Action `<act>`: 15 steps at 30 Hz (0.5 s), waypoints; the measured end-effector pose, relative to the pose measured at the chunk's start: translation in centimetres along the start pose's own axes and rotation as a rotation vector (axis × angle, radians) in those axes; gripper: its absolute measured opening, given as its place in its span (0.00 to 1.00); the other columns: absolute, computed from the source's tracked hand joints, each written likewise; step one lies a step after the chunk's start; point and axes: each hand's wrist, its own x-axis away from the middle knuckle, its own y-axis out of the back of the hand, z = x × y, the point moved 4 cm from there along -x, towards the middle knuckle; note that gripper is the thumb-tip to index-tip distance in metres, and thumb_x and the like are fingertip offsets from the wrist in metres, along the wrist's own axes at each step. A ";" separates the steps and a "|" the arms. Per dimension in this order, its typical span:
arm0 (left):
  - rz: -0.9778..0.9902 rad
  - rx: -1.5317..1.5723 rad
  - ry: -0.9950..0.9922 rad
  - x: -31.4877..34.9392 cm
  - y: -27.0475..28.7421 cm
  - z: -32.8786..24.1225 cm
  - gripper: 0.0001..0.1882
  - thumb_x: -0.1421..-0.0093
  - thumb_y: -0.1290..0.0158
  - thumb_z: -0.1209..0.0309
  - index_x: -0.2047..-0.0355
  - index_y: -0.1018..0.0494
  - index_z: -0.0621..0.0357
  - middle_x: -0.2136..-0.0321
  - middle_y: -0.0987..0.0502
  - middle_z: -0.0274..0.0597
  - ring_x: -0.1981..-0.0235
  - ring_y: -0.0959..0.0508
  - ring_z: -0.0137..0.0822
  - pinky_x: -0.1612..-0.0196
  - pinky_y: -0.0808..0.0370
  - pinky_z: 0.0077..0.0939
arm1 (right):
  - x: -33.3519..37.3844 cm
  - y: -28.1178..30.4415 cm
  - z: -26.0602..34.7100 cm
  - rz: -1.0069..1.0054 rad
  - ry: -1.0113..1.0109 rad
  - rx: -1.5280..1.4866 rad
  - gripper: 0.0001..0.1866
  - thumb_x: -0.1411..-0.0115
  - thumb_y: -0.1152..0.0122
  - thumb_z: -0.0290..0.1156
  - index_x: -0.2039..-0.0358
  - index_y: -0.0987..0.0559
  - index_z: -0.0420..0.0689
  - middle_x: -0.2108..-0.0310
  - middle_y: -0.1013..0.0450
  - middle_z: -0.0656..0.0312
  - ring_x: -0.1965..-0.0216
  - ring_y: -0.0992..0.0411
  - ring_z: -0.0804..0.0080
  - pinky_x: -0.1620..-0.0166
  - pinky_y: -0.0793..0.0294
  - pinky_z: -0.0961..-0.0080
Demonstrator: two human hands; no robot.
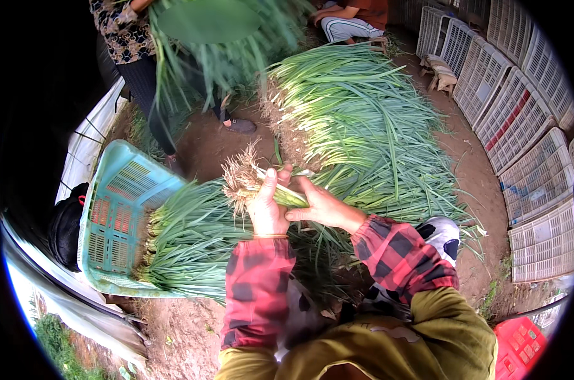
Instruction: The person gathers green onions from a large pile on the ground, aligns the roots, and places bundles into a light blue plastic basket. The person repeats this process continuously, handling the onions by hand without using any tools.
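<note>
In front of me I hold a small bunch of green onions [289, 197], its tan, shaggy roots pointing up and to the left. My left hand [267, 212] wraps round the stalks just below the roots, thumb raised. From the right, my right hand [330, 208] closes round the same stalks, its thumb near my left palm. Beyond my hands spreads a long pile of green onions [369, 120], roots to the left and leaves to the right. At my left, a turquoise plastic crate [95, 253] holds more green onions [195, 237], roots inside and leaves hanging over its side.
A co-worker [141, 69] stands at the far left with a large, blurred armful of green onions [192, 57]. Another person [357, 25] sits low at the back. White slatted crates [515, 139] line the right side, near a small stool [440, 71]. A red crate [518, 348] is at lower right.
</note>
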 end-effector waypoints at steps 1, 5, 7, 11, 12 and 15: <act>0.044 -0.025 -0.019 0.3 0.1 0.1 0.13 0.44 0.39 0.66 0.67 0.29 0.59 0.69 0.24 0.39 0.55 0.24 0.41 0.41 0.35 0.42 | 0.2 0.4 0.0 0.031 -0.050 -0.019 0.37 0.47 0.36 0.50 0.49 0.34 0.33 0.56 0.28 0.41 0.56 0.26 0.51 0.55 0.29 0.64; 0.332 -0.096 -0.063 1.2 -0.2 -2.2 0.15 0.46 0.39 0.69 0.62 0.29 0.63 0.69 0.23 0.44 0.57 0.23 0.43 0.47 0.29 0.42 | 0.4 -0.1 3.8 0.246 0.035 -0.202 0.19 0.40 0.41 0.44 0.64 0.26 0.37 0.72 0.25 0.55 0.68 0.25 0.66 0.63 0.27 0.70; 0.566 0.000 0.052 1.6 -1.4 -3.1 0.19 0.47 0.39 0.64 0.60 0.29 0.63 0.64 0.23 0.45 0.52 0.25 0.47 0.41 0.36 0.47 | 0.6 -1.1 2.1 0.455 -0.002 -0.403 0.20 0.39 0.43 0.45 0.66 0.26 0.37 0.75 0.27 0.61 0.71 0.28 0.72 0.66 0.29 0.74; 0.288 -0.071 0.132 2.0 0.2 -3.2 0.16 0.42 0.42 0.57 0.69 0.29 0.57 0.73 0.28 0.37 0.59 0.25 0.42 0.48 0.30 0.41 | 0.4 -2.1 2.0 0.543 -0.074 -0.420 0.27 0.36 0.49 0.55 0.65 0.24 0.38 0.73 0.28 0.65 0.68 0.31 0.77 0.63 0.31 0.78; 0.269 -0.034 0.153 1.4 1.2 -2.9 0.16 0.41 0.44 0.56 0.74 0.32 0.55 0.77 0.33 0.35 0.66 0.28 0.38 0.56 0.31 0.36 | 0.0 -2.2 0.6 0.590 -0.062 -0.461 0.31 0.38 0.52 0.59 0.64 0.23 0.38 0.71 0.28 0.65 0.67 0.31 0.76 0.62 0.30 0.77; 0.047 -0.117 0.114 0.0 2.0 -3.0 0.20 0.39 0.46 0.55 0.81 0.39 0.51 0.83 0.41 0.31 0.78 0.38 0.30 0.69 0.37 0.27 | -0.8 -2.3 -4.8 0.586 -0.317 -0.761 0.39 0.39 0.61 0.66 0.56 0.23 0.38 0.64 0.25 0.57 0.62 0.28 0.69 0.56 0.29 0.70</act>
